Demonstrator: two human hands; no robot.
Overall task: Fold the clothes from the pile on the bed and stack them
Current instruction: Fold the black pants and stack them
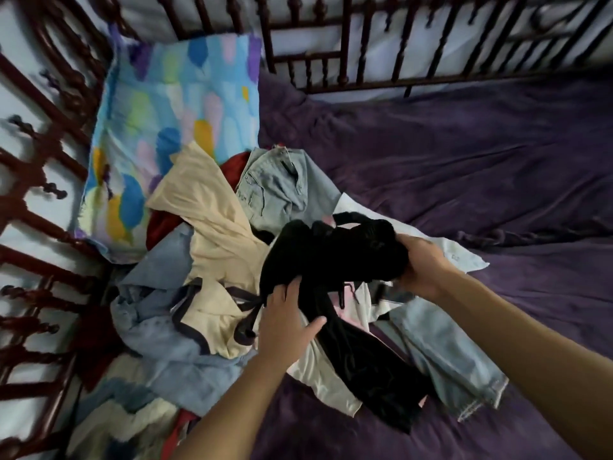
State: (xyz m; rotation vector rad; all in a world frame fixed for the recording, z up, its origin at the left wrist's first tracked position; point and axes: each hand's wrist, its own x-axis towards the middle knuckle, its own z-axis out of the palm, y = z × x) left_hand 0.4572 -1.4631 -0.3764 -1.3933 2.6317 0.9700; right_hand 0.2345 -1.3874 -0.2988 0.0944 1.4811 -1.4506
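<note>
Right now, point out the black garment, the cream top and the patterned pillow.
black garment [335,257], head view, bunched upper part
cream top [215,234], head view, flat middle panel
patterned pillow [172,104], head view, middle of cover

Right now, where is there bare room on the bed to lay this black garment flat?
The purple bedspread right of the pile is bare, from the wooden rail down to the right hand. A smaller strip shows below the black garment. Left is crowded: the pile reaches the pillow.
</note>
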